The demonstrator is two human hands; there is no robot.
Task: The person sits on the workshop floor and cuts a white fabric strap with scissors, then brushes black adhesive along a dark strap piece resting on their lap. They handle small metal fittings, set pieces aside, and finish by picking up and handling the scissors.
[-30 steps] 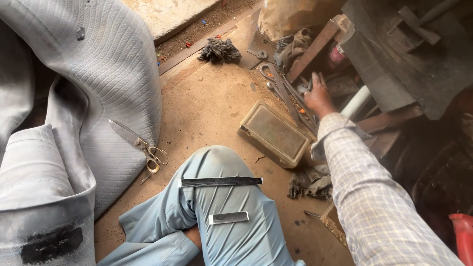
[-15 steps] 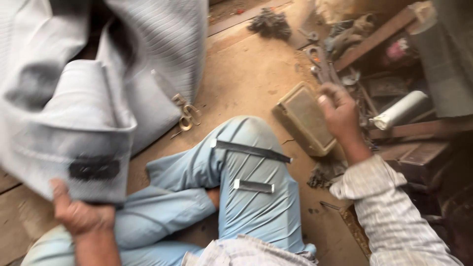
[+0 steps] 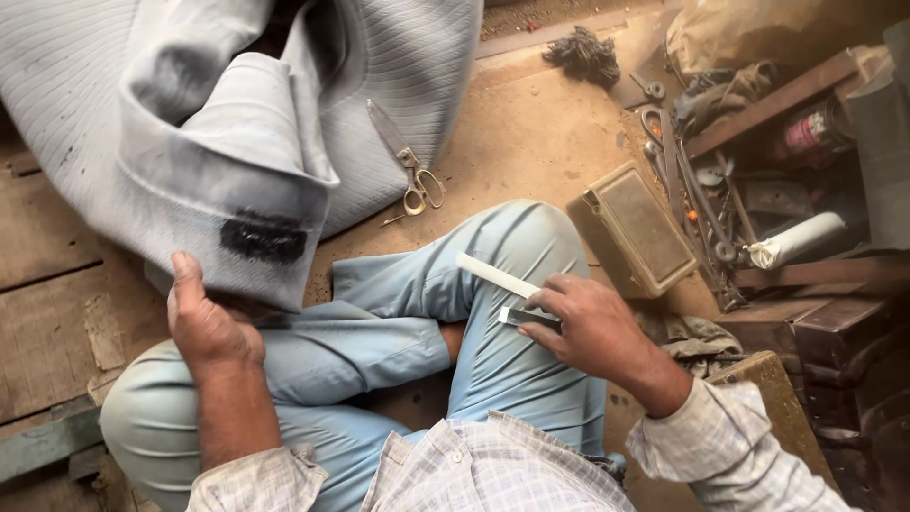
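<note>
So on the far left the left hand (image 3: 210, 327) has its fingers clamped round the lower edge of a big grey ribbed cover (image 3: 237, 142), right by a black smudge (image 3: 263, 237) on the fabric. The cover is draped over the wooden floor (image 3: 43, 284) and partly over the person's light blue trousers (image 3: 398, 327). A pair of scissors (image 3: 408, 161) lies on the cover's right edge, tips pointing up-left. Moving right, a pale flat ruler (image 3: 495, 276) rests across the raised knee, and the right hand (image 3: 590, 327) sits on that thigh with its fingers pinched on a small dark flat metal piece (image 3: 527, 318), just below the ruler. Next to the knee there's an olive metal box (image 3: 637, 232) on the sandy ground, then a messy pile of tools (image 3: 701, 199) and a white roll (image 3: 796, 242) far right
</note>
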